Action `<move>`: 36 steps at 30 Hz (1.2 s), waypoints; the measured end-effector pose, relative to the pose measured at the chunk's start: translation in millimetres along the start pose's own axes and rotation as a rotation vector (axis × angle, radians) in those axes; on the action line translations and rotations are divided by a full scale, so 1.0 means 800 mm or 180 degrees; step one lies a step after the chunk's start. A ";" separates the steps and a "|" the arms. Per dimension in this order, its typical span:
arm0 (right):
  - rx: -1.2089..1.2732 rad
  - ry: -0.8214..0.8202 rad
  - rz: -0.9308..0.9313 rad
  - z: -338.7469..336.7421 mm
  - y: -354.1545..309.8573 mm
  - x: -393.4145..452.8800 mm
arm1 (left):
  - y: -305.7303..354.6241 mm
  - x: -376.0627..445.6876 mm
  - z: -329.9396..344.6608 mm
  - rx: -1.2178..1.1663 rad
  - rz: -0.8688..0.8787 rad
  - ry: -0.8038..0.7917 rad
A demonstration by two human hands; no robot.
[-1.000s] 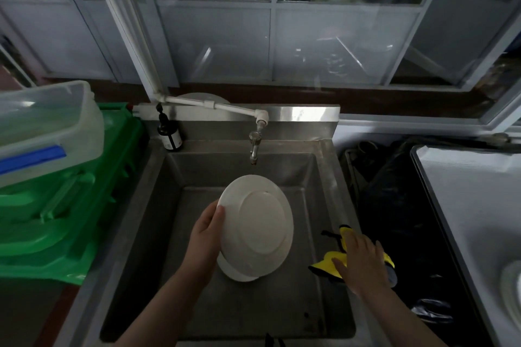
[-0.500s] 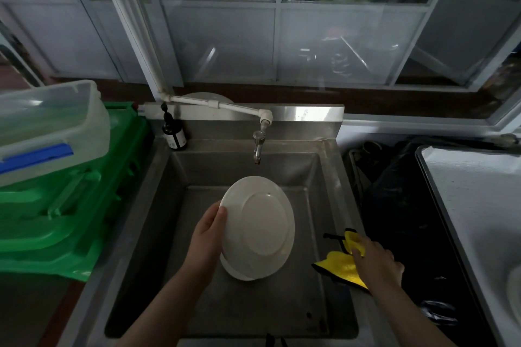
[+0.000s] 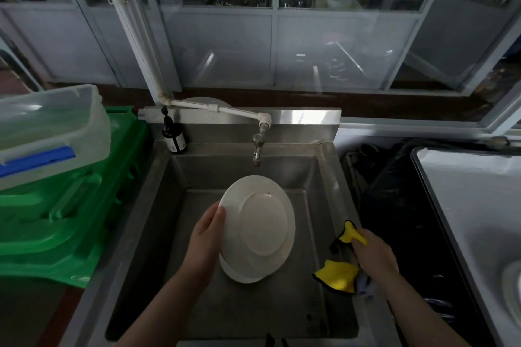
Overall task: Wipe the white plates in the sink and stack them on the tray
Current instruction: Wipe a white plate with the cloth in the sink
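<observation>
steel sink (image 3: 324, 177), white plate (image 3: 242, 273) inside

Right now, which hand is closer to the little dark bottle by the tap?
Left. The left hand holds the white plate below the dark bottle. The right hand grips the yellow cloth at the sink's far right side.

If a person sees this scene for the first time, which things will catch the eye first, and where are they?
First comes the white plate, tilted up over the middle of the steel sink and held at its edge by the left hand, with another plate under it. Next is the yellow cloth at the sink's right rim, gripped by the right hand. Green crates are piled at the left.
</observation>
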State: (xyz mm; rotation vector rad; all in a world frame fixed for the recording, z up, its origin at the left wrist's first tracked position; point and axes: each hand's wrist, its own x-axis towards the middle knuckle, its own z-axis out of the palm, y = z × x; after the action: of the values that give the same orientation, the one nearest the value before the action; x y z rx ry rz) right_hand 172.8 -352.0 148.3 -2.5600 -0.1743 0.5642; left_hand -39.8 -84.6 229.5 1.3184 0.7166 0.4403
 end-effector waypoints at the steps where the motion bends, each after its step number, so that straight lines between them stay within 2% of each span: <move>1: 0.0191 -0.0010 0.0026 -0.003 -0.009 -0.001 | 0.001 -0.001 0.000 -0.0019 0.0010 -0.0010; 10: 0.1075 -0.0105 -0.0350 0.003 -0.105 -0.026 | 0.010 -0.006 -0.010 -0.0070 -0.0003 -0.0024; 14: 0.1452 -0.0187 -0.0298 0.010 -0.140 -0.042 | 0.014 -0.008 -0.013 -0.0061 0.0038 -0.0061; 19: 0.1814 0.0093 -0.0118 0.027 -0.166 -0.050 | 0.020 -0.010 -0.016 -0.0069 0.0123 -0.0186; 25: 0.2387 -0.0304 0.0271 0.048 -0.179 -0.048 | 0.025 -0.011 -0.020 0.0142 0.0180 -0.0435; 28: 0.2411 -0.0258 0.0262 0.049 -0.184 -0.052 | 0.029 -0.011 -0.021 0.0213 0.0219 -0.0466; 36: 0.2248 0.0209 -0.0331 0.031 -0.206 -0.054 | 0.036 -0.011 -0.020 0.0298 0.0257 -0.0501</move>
State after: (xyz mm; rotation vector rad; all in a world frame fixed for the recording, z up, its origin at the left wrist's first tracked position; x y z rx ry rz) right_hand 120.3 -208.6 227.6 -1.8680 -0.0657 0.4060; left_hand -54.5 -72.5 258.2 1.4567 0.5598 0.3664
